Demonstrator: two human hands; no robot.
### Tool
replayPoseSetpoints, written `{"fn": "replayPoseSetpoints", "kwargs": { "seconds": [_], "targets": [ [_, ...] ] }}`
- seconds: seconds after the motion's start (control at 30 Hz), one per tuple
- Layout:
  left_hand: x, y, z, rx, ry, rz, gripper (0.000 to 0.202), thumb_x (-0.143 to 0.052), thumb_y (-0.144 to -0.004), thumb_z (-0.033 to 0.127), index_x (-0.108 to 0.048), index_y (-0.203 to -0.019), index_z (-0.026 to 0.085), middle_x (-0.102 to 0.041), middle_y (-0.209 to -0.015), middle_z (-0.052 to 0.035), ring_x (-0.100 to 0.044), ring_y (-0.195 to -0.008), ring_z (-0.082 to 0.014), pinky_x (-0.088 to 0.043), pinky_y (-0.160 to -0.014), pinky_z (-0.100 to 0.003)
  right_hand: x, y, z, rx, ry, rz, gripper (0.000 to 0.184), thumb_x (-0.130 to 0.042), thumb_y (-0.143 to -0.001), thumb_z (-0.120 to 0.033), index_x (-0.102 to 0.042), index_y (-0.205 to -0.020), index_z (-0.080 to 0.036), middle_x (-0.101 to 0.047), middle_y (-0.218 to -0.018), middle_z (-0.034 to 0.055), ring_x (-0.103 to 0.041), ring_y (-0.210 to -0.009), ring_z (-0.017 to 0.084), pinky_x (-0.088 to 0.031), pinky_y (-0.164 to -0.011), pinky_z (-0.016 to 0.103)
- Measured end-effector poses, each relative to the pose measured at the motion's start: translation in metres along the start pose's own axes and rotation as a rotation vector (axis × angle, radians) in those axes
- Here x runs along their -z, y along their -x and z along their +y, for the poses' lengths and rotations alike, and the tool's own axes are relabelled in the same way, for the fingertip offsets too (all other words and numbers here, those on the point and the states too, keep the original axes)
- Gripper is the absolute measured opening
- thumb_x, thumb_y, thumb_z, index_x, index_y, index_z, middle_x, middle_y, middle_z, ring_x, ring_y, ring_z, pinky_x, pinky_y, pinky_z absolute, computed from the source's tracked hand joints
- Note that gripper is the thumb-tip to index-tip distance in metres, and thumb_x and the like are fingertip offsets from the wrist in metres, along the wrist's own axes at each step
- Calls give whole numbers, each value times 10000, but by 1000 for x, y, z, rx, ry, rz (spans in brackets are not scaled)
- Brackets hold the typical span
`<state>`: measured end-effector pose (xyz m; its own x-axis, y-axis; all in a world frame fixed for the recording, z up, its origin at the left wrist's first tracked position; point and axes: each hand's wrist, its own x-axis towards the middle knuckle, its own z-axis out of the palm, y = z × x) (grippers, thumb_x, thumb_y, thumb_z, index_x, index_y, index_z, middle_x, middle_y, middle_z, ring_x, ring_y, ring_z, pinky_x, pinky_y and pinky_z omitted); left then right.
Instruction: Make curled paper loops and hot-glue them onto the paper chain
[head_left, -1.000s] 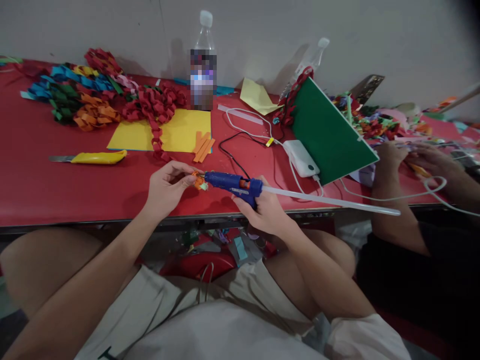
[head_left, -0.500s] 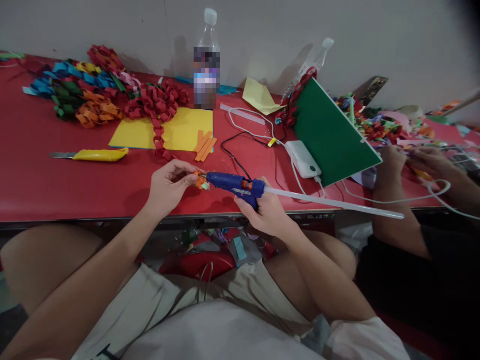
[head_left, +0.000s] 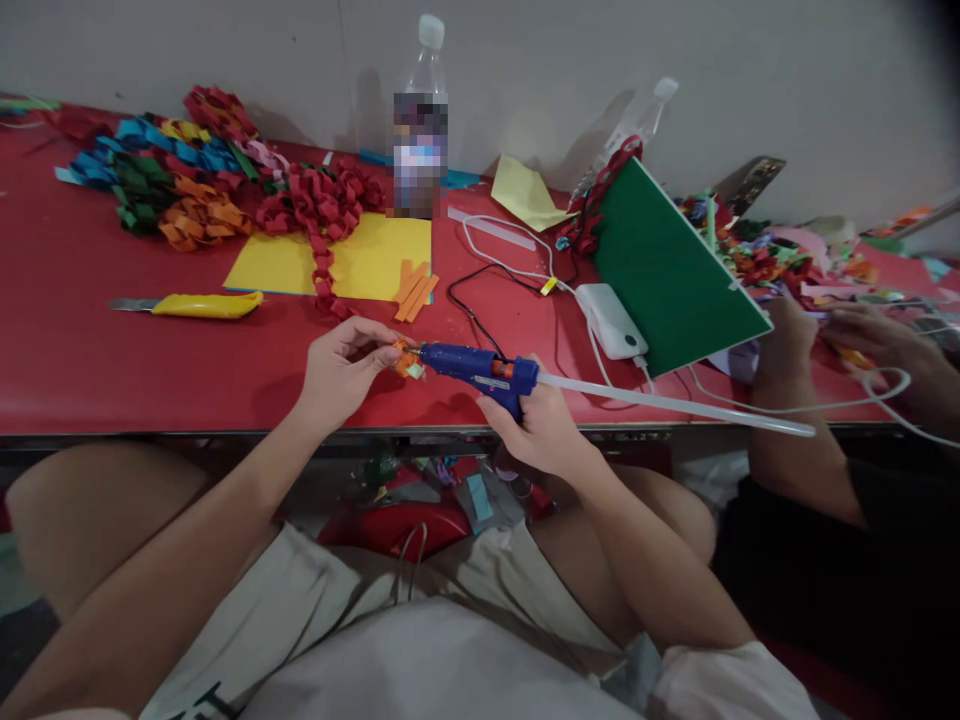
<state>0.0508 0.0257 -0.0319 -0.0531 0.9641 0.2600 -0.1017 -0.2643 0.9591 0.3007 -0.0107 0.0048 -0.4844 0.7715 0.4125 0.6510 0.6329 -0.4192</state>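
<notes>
- One orange paper piece (head_left: pixel 407 360), pinched between fingers of the left hand (head_left: pixel 341 372), above the worktop (head_left: pixel 112 370) front edge.
- One glue gun (head_left: pixel 480 368), right hand (head_left: pixel 536 430) fingers closed round it, nozzle at the piece.
- Two bottles (head_left: pixel 420 120) (head_left: pixel 634 128) by the back edge; red surface, pale wall (head_left: pixel 750 60).

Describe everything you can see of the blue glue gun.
The glue gun is blue plastic with an orange part near its grip. Held almost level over the red table, its nozzle points left. The right hand grips its handle. A long translucent glue stick juts from its rear. Its tip meets a small orange paper piece pinched by the left hand.
</notes>
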Motion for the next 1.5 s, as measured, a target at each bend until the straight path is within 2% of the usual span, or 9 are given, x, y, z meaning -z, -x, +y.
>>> {"fn": "replayPoseSetpoints", "kwargs": {
  "seconds": [0.27,0.6,0.8,1.1,1.37,1.5],
  "targets": [
    [0,0,1,10,-32,18,228,-848,-707,313,-685,-806,187,-756,-811,-46,-718,-764,-164,-596,-711,-260,0,0,-2,-27,-26,-14,321,-495,-992,-395,-591,-764,-189,-627,-663,43,-551,-653,188,-398,-707,352],
    [0,0,1,6,-38,21,271,-858,-699,361,-682,-804,184,-745,-799,-45,-707,-737,-159,-589,-694,-266,2,1,-3,-39,-43,-15,340,-503,-986,-400,-520,-709,-204,-589,-650,27,-517,-633,173,-382,-703,342],
    [0,0,0,12,-31,15,245,-864,-696,321,-685,-801,191,-727,-768,-29,-689,-715,-149,-583,-678,-260,1,1,-3,-66,-68,25,377,-535,-968,-402,-444,-651,-218,-504,-567,-3,-448,-584,153,-354,-654,329],
    [-1,0,2,17,-19,4,338,-884,-681,420,-669,-791,183,-735,-789,-55,-705,-728,-165,-589,-690,-277,1,2,-2,-66,-65,14,339,-536,-963,-397,-514,-682,-209,-553,-607,12,-486,-615,164,-389,-676,337],
    [-1,0,2,21,3,8,239,-856,-699,318,-679,-796,190,-752,-812,-46,-716,-761,-167,-597,-704,-274,2,3,-1,-79,-70,-5,365,-546,-958,-401,-463,-655,-215,-483,-565,-10,-439,-577,150,-375,-665,332],
    [-1,0,2,19,-21,3,209,-839,-699,287,-680,-790,186,-744,-800,-44,-712,-751,-163,-596,-708,-273,2,3,-1,-95,-75,-3,343,-542,-962,-414,-545,-688,-208,-543,-606,14,-512,-642,180,-410,-718,350]
  ]
}}
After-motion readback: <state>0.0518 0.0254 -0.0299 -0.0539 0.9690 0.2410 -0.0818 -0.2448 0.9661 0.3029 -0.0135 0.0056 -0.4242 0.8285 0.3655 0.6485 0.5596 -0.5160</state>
